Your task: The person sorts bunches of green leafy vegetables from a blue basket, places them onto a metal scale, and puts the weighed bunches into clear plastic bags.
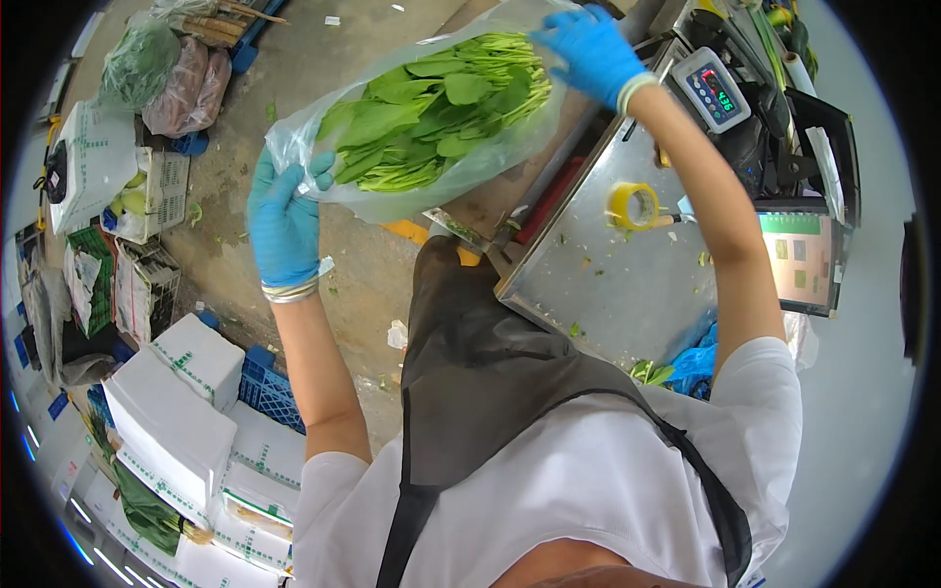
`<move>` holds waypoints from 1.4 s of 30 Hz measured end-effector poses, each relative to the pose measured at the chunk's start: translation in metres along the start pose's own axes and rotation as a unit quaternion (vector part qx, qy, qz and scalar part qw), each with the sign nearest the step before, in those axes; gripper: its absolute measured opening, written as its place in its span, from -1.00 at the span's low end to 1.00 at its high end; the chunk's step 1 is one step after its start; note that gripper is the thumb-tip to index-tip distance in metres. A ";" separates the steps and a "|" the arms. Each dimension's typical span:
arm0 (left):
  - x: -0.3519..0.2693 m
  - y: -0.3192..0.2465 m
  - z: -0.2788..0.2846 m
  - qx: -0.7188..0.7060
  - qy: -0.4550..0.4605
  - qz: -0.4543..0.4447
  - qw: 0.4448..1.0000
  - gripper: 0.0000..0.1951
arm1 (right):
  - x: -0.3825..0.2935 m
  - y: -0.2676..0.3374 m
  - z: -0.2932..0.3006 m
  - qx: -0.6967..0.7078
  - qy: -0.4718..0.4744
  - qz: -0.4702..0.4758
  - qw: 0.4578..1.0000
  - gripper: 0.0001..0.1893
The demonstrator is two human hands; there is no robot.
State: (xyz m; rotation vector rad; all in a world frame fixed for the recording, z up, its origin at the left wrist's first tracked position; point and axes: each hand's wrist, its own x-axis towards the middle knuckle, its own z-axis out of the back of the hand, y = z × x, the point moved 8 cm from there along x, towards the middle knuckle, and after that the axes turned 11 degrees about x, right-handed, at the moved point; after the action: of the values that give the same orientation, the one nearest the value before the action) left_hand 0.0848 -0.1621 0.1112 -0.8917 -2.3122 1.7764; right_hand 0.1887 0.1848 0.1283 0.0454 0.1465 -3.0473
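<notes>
A clear plastic bag (412,202) of leafy green vegetables (441,110) is held up in front of me, with the leaves towards the left and the stems towards the right. My left hand (283,213), in a blue glove, grips the bag's gathered left end. At the bag's upper right edge is my right hand (592,55), also gloved in blue, its fingers spread and slightly blurred; whether it pinches the plastic cannot be told. A digital scale display (711,90) with lit digits stands to the right of that hand.
A metal table (588,272) at my right bears a yellow tape roll (634,206), leaf scraps and a blue plastic bag (695,360). Beyond it stands a monitor (798,253). White foam boxes (173,426), a blue crate (270,386) and bagged produce (140,62) stand on the floor at left.
</notes>
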 end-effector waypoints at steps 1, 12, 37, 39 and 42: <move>-0.002 0.000 -0.002 -0.004 -0.004 -0.002 1.000 -0.48 | 0.001 0.031 -0.008 0.124 -0.035 0.044 0.991 -0.50; -0.027 0.010 -0.040 -0.035 0.031 0.000 0.999 -0.35 | 0.074 0.162 -0.235 0.157 0.117 -0.085 0.977 -0.02; -0.102 0.007 -0.191 0.349 0.210 -0.423 0.809 -0.57 | -0.464 0.346 0.025 0.436 -0.328 -0.581 0.604 -0.56; -0.156 0.041 -0.244 0.412 0.323 -0.379 0.763 -0.63 | -0.540 0.393 0.024 0.438 -0.361 -0.662 0.489 -0.55; -0.286 0.106 -0.312 0.412 0.513 -0.294 0.693 -0.67 | -0.697 0.504 0.026 0.314 -0.498 -0.757 0.284 -0.58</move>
State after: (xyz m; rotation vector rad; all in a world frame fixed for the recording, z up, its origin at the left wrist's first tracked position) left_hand 0.4903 -0.0212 0.1920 -0.5744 -0.7698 1.2228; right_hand 0.9285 -0.2552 0.1307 1.1356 0.6864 0.7517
